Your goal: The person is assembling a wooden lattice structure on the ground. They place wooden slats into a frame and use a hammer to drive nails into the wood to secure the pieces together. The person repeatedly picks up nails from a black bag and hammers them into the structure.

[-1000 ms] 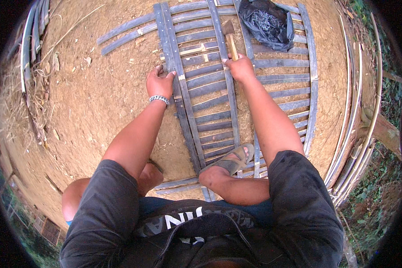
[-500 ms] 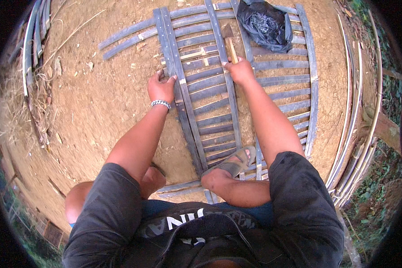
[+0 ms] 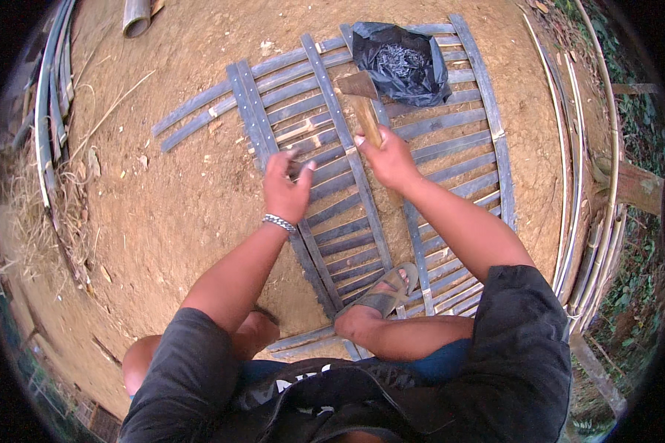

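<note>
A lattice of grey bamboo slats [image 3: 436,118] lies flat on bare brown earth in front of me. My right hand [image 3: 388,156] grips the wooden handle of a hammer [image 3: 360,100], whose rusty head points away from me above the slats. My left hand [image 3: 287,184], with a metal bracelet on the wrist, hovers over a long crosswise slat [image 3: 255,118] with its fingers pinched around something small; I cannot make out what. My sandalled foot [image 3: 386,292] rests on the near end of the lattice.
A black plastic bag [image 3: 403,63] holding a heap of dark nails sits on the far part of the lattice. Long bamboo strips [image 3: 595,214] are stacked along the right edge, and more [image 3: 48,111] lie at the left with dry grass. A bamboo tube [image 3: 137,15] lies at the top left.
Both hands have lifted off the slats and come nearer to me. The hammer now stands raised in my right hand, and my left fingers have pinched together.
</note>
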The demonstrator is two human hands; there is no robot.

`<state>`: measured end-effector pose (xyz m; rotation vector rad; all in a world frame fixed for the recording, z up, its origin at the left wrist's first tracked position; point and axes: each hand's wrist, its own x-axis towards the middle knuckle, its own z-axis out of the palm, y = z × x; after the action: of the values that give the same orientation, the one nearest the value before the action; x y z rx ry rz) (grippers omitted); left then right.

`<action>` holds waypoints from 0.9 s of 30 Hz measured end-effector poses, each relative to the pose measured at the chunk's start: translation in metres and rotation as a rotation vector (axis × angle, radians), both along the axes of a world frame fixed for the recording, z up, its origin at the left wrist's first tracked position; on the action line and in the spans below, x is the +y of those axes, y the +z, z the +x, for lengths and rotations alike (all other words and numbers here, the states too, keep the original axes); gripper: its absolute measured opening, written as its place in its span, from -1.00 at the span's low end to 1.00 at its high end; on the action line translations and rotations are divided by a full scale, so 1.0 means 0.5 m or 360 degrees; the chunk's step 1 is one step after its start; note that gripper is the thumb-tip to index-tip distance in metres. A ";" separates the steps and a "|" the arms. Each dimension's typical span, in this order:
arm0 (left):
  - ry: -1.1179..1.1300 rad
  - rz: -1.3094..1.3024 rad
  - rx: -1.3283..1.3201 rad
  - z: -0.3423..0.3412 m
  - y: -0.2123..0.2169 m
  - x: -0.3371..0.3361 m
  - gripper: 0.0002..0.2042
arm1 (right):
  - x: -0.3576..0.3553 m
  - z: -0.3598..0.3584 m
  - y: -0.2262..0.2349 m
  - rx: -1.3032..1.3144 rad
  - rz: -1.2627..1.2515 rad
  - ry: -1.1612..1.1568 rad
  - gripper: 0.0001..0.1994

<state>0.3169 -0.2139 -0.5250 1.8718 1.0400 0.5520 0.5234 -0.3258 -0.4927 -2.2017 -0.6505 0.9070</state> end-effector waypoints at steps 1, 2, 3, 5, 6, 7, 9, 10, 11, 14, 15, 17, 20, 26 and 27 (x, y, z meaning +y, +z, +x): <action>-0.0075 -0.0135 -0.0032 0.016 0.007 -0.009 -0.68 | 0.004 0.000 0.013 -0.0055 0.0042 -0.0007 -0.65; -0.0158 -0.0260 -0.0068 0.027 0.013 -0.017 -0.69 | 0.009 0.005 0.027 -0.0108 0.0084 -0.0013 -0.66; -0.0228 -0.0349 -0.0023 0.029 0.017 -0.023 -0.68 | 0.024 0.023 0.035 -0.0277 0.0138 -0.0110 -0.72; -0.0286 -0.0419 0.0142 0.026 0.018 -0.033 -0.68 | 0.062 0.099 0.052 -0.0547 0.0101 -0.0191 -0.75; -0.0311 -0.0400 0.0119 0.020 0.014 -0.038 -0.67 | 0.076 0.143 0.061 -0.0638 0.0049 -0.0130 -0.77; -0.0303 -0.0489 0.0119 0.012 0.010 -0.044 -0.66 | 0.091 0.187 0.068 -0.0723 0.0001 -0.0057 -0.78; -0.0307 -0.0596 0.0224 -0.011 -0.001 -0.061 -0.65 | 0.131 0.246 0.064 -0.0886 -0.0175 0.0014 -0.78; -0.0295 -0.0693 0.0293 -0.024 -0.005 -0.068 -0.65 | 0.150 0.266 0.058 -0.0869 -0.0324 0.0044 -0.79; -0.0306 -0.0695 0.0298 -0.035 -0.008 -0.079 -0.66 | 0.164 0.273 0.047 -0.0894 -0.0381 0.0005 -0.78; -0.0465 -0.0548 0.0334 -0.069 -0.010 -0.102 -0.67 | 0.195 0.284 0.010 -0.0946 -0.0523 -0.0062 -0.75; -0.0505 -0.0502 0.0378 -0.077 -0.009 -0.108 -0.68 | 0.198 0.284 -0.002 -0.0953 -0.0572 -0.0078 -0.74; -0.0466 -0.0564 0.0376 -0.089 -0.003 -0.117 -0.68 | 0.199 0.290 -0.019 -0.0960 -0.0581 -0.0088 -0.72; -0.0465 -0.0575 0.0427 -0.102 0.006 -0.121 -0.69 | 0.193 0.297 -0.035 -0.0943 -0.0630 -0.0078 -0.71; -0.0457 -0.0571 0.0384 -0.112 0.005 -0.105 -0.68 | 0.196 0.307 -0.040 -0.1002 -0.0624 -0.0053 -0.73; -0.0440 -0.0599 0.0373 -0.113 0.003 -0.102 -0.68 | 0.196 0.309 -0.040 -0.1020 -0.0618 -0.0059 -0.73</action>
<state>0.2605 -0.2648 -0.5233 1.7253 0.9358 -0.0276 0.6780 -0.2279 -0.5127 -2.8751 -0.7609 0.3012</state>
